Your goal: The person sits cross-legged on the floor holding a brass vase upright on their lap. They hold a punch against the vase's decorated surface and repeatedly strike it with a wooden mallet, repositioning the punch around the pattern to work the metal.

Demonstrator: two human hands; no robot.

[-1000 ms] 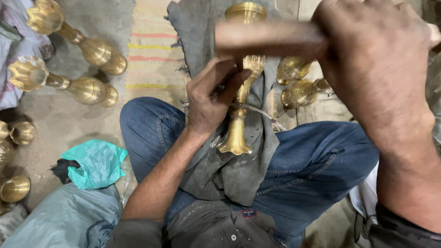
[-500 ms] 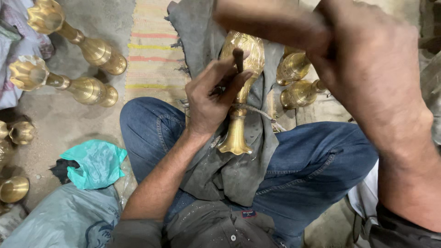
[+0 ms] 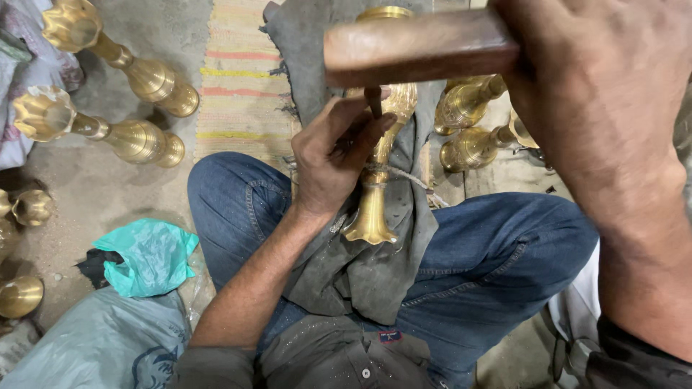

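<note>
Between the fingers (image 3: 360, 140) of the left hand (image 3: 331, 166) stands a short dark punch (image 3: 373, 101), pinched upright with its tip on the neck of a brass vase (image 3: 378, 169). That vase lies lengthwise on a grey cloth (image 3: 360, 266) over the lap, foot toward the body, and a cord crosses its stem just beside the thumb. Above the punch, little room is left: the right hand (image 3: 598, 108) is clenched round a wooden mallet (image 3: 418, 47), whose head hovers close over the punch top without touching. Right of the fingers, near the cloth's edge, two more brass vases (image 3: 468, 126) lie side by side. Left of them, well apart past a striped mat (image 3: 241, 94), two tall brass vases (image 3: 130, 108) lie on the floor, with bare concrete between. At the far left edge, three smaller brass pieces (image 3: 21, 295) show partly. A teal bag (image 3: 148, 256) lies just beside the left knee.
</note>
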